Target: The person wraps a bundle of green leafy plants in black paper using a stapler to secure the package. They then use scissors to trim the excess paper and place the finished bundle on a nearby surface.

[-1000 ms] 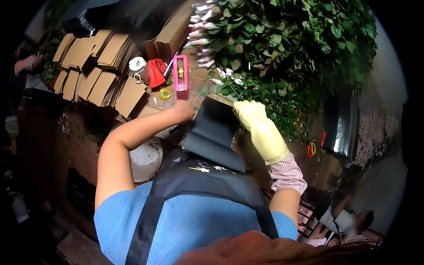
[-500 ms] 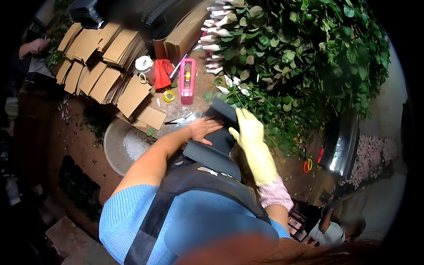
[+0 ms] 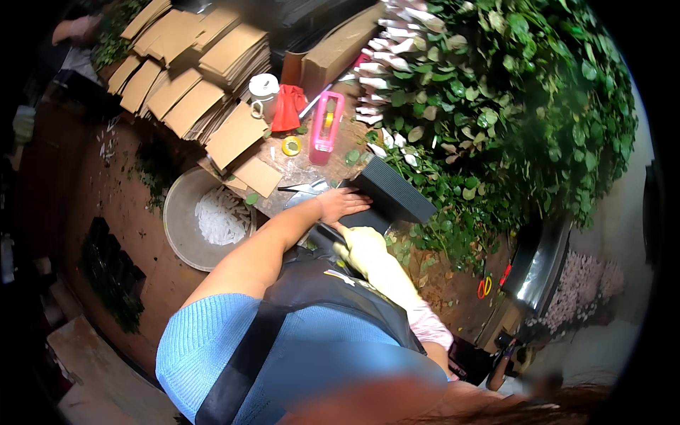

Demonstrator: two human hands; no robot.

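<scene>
My left hand (image 3: 341, 204) is bare and lies flat, fingers spread, on a dark ribbed sheet (image 3: 394, 191) folded over the table edge. My right hand (image 3: 363, 244), in a yellow rubber glove, sits just below it, curled around the sheet's near lower edge. A dark apron over a blue top fills the lower part of the view and hides the bottom of the sheet.
Stacks of brown cardboard pieces (image 3: 191, 64) cover the table's far left. A pink tape dispenser (image 3: 326, 127), yellow tape roll (image 3: 290, 146) and red cloth (image 3: 289, 108) lie beyond my hands. A round basin (image 3: 177, 234) holds white bits. Leafy stems (image 3: 510, 106) pile up at right. Red scissors (image 3: 484, 287) lie on the ground.
The dark sheet has come down from upright to lie folded on the table edge. My left hand moved on top of it, and my gloved right hand dropped from its right side to its near edge.
</scene>
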